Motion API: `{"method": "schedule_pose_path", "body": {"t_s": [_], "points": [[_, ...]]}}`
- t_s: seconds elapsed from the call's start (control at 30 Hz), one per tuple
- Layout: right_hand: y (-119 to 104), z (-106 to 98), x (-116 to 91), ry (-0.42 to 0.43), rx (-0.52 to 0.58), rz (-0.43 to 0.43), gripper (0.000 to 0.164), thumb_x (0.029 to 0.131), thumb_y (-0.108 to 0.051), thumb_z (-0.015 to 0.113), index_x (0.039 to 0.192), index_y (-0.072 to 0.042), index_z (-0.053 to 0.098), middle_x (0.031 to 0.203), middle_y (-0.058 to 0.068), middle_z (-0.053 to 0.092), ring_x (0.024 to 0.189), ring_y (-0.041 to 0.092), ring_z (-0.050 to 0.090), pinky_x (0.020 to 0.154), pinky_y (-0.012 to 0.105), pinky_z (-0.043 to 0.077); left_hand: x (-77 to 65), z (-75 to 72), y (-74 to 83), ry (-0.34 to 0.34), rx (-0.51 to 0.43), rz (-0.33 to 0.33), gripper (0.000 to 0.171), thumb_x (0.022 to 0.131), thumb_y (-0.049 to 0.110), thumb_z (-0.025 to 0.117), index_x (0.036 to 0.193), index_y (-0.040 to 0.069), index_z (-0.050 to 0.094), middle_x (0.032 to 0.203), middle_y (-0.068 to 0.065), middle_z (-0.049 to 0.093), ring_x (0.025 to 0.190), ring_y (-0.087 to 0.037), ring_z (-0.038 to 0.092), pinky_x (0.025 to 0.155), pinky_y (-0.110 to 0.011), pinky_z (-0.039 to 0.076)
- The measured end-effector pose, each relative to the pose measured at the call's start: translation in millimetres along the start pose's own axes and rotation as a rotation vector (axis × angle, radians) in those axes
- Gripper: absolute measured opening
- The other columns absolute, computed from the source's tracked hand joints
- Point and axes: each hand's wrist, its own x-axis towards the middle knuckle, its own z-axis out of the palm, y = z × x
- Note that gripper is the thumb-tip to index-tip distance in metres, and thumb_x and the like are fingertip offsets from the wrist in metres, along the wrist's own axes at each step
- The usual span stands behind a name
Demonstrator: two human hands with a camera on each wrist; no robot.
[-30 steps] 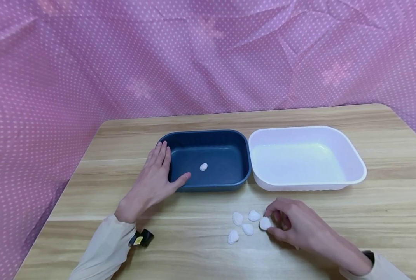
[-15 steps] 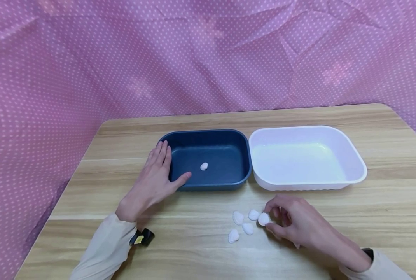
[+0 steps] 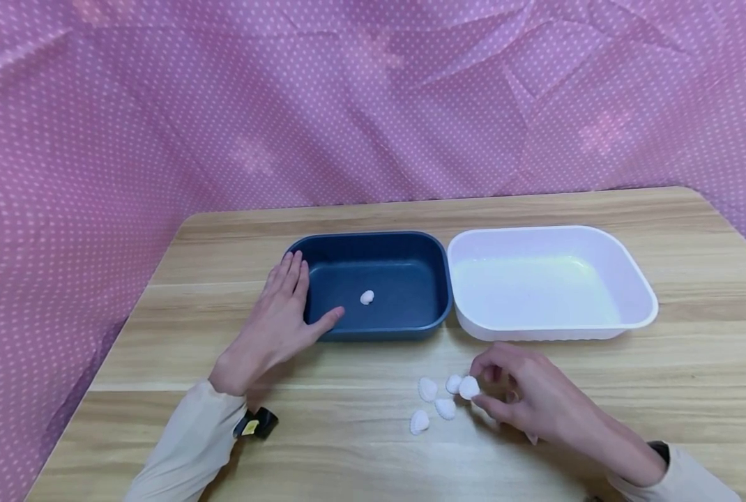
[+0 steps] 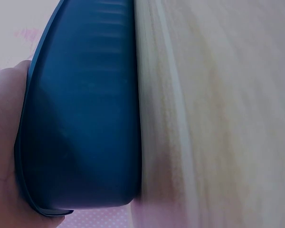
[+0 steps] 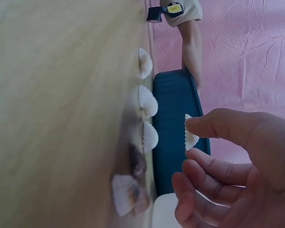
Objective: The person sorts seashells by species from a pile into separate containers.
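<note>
My right hand (image 3: 533,394) pinches a white seashell (image 3: 469,388) between thumb and fingertips, raised off the table in the right wrist view. Several white ribbed seashells lie left of it, among them one shell (image 3: 427,389) and another shell (image 3: 420,422). Beneath the hand, the right wrist view also shows a dark shell-like piece (image 5: 137,160) and a pale patterned shell (image 5: 125,194), blurred. My left hand (image 3: 272,317) rests with extended fingers on the left rim of a dark blue basin (image 3: 379,329). One small white shell (image 3: 367,298) lies inside that basin.
A white basin (image 3: 551,328) stands right beside the blue one, nearly touching it. Both are on a wood-grain table (image 3: 348,446). Behind the table hangs a pink dotted cloth (image 3: 373,104).
My right hand has lifted the pinched seashell slightly up and left, so it now partly covers a neighbouring shell in the head view. The left hand has stayed on the blue basin.
</note>
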Motion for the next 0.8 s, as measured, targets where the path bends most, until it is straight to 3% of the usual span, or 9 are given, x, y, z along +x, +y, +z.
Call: {"method": "schedule_pose_path", "body": {"t_s": [0.2, 0.53, 0.8], "points": [[-9.6, -3.0, 7.0, -0.05, 0.004, 0.04, 0.024, 0.077, -0.01, 0.079, 0.093, -0.02, 0.064, 0.085, -0.013, 0.059, 0.075, 0.005, 0.055, 0.062, 0.021, 0.05, -0.5, -0.3, -0.4, 0.006, 0.006, 0.004, 0.105, 0.088, 0.075, 0.035, 0.151, -0.006, 0.011, 0.16, -0.018, 0.0, 0.148, -0.03, -0.005, 0.119, -0.045, 0.003], [-16.2, -4.2, 17.9, -0.006, 0.02, 0.001, 0.022, 0.078, -0.009, 0.078, 0.092, -0.016, 0.063, 0.084, -0.011, 0.06, 0.076, 0.004, 0.058, 0.063, 0.022, 0.053, -0.7, 0.8, -0.6, 0.004, 0.009, 0.003, 0.105, 0.088, 0.075, 0.034, 0.151, -0.005, 0.011, 0.16, -0.018, -0.001, 0.148, -0.029, -0.006, 0.119, -0.045, 0.003], [-21.1, -8.0, 25.8, -0.046, 0.009, 0.063, 0.019, 0.082, -0.014, 0.076, 0.097, -0.015, 0.065, 0.086, -0.011, 0.061, 0.077, 0.004, 0.058, 0.064, 0.023, 0.053, -0.6, 0.5, -0.1, 0.002, 0.005, -0.001, 0.105, 0.088, 0.076, 0.034, 0.152, -0.005, 0.01, 0.161, -0.018, -0.001, 0.148, -0.029, -0.006, 0.119, -0.046, 0.003]]}}
